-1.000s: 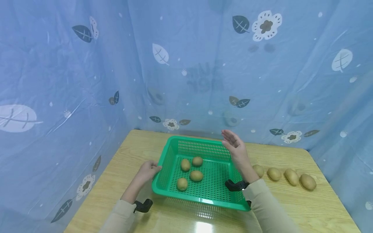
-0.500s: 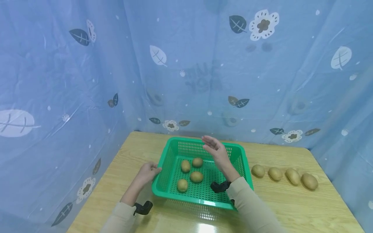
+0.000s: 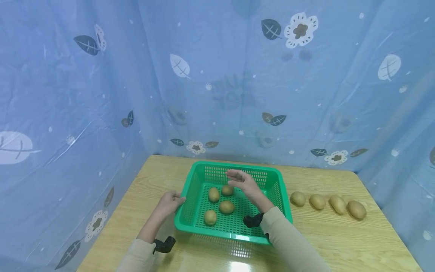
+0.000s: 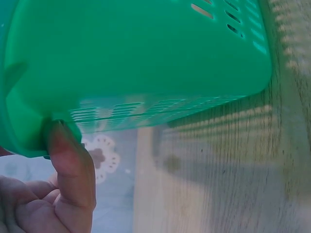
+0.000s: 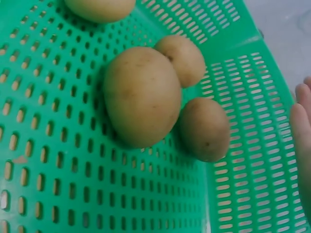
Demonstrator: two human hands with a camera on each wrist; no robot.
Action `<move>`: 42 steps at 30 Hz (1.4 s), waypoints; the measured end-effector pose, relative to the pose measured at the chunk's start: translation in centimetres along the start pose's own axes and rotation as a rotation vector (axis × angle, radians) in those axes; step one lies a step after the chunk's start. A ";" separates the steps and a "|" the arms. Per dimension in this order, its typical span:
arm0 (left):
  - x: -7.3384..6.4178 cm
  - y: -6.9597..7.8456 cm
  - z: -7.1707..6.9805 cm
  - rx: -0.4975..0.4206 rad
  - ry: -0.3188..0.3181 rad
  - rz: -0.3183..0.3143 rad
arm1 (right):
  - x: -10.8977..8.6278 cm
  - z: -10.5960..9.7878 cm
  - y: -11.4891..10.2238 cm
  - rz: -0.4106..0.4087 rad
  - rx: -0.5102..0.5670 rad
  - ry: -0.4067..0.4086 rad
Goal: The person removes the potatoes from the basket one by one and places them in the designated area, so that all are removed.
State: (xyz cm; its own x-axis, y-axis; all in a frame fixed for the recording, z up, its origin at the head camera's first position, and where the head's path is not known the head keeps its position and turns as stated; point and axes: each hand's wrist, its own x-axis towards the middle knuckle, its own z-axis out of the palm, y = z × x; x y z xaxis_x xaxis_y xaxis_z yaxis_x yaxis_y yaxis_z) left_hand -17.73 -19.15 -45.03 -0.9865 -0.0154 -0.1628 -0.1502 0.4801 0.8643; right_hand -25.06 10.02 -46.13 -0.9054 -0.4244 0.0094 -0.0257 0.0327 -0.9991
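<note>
A green plastic basket (image 3: 234,237) stands on the table with several potatoes (image 3: 226,207) grouped in its left half. My left hand (image 3: 168,204) grips the basket's left rim; in the left wrist view, a finger (image 4: 73,170) is hooked under that rim. Above the basket hovers my right hand (image 3: 246,185), holding nothing, its fingers fairly straight and pointing left. It partly overlaps the back potato (image 3: 227,190) in the head view, apart from it as far as I can see. The right wrist view shows a large potato (image 5: 142,97) on the slotted basket floor and the hand's edge at right.
To the right of the basket, several more potatoes (image 3: 317,202) lie in a row on the wooden table (image 3: 326,241). A blue patterned curtain (image 3: 217,75) hangs behind the table and along both sides.
My right hand has moved left and somewhat lower, from the basket's right rim to over its middle, near the back potato. The left hand keeps its grip on the rim.
</note>
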 end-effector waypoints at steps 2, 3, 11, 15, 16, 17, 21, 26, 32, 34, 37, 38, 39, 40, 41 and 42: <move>0.0 -0.2 0.0 0.002 -0.006 -0.003 | 0.0 0.1 0.3 0.026 -0.031 -0.024; 0.1 -0.3 -0.1 0.003 -0.008 -0.003 | 0.1 0.1 0.5 0.044 -0.051 -0.034; 0.5 -0.3 -0.1 -0.011 -0.022 -0.003 | 0.2 0.0 1.1 0.120 -0.127 -0.153; 0.5 -0.3 -0.1 -0.013 -0.025 -0.012 | 0.1 0.1 1.5 0.151 -0.140 -0.191; 0.5 -0.3 0.0 -0.014 -0.024 -0.016 | 0.1 0.1 1.6 0.161 -0.144 -0.203; 0.5 -0.3 0.0 -0.018 -0.022 -0.019 | 0.1 0.2 1.7 0.166 -0.149 -0.212; 0.4 -0.3 -0.1 -0.026 -0.021 -0.018 | 0.2 0.2 2.0 0.176 -0.176 -0.243; 0.5 -0.2 0.0 -0.031 -0.022 -0.017 | 0.4 0.2 2.5 0.195 -0.215 -0.245; 0.5 -0.2 -0.1 -0.031 -0.022 -0.019 | 0.2 0.3 2.8 0.232 -0.251 -0.256; 0.5 -0.2 -0.1 -0.028 -0.025 -0.017 | 0.0 0.4 2.7 0.238 -0.255 -0.271; 0.4 -0.3 -0.1 -0.029 -0.026 -0.017 | -0.2 0.4 2.7 0.239 -0.276 -0.294; 0.4 -0.3 0.0 -0.029 -0.025 -0.017 | -0.2 0.4 2.8 0.237 -0.287 -0.301; 0.4 -0.3 0.0 -0.030 -0.024 -0.017 | -0.2 0.4 2.8 0.232 -0.301 -0.308; 0.4 -0.3 0.0 -0.031 -0.024 -0.015 | -0.2 0.4 2.9 0.228 -0.315 -0.314; 0.4 -0.3 -0.1 -0.033 -0.024 -0.014 | -0.2 0.4 2.9 0.226 -0.327 -0.318; 0.4 -0.3 -0.1 -0.032 -0.023 -0.010 | -0.2 0.4 3.0 0.225 -0.333 -0.322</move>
State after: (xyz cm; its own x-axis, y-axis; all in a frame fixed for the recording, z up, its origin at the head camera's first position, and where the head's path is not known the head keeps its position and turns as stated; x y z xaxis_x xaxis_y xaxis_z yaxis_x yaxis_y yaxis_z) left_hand -18.12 -19.36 -45.31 -0.9832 0.0004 -0.1825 -0.1626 0.4516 0.8773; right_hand -24.76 9.83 -49.10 -0.7293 -0.6287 -0.2698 -0.0258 0.4193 -0.9075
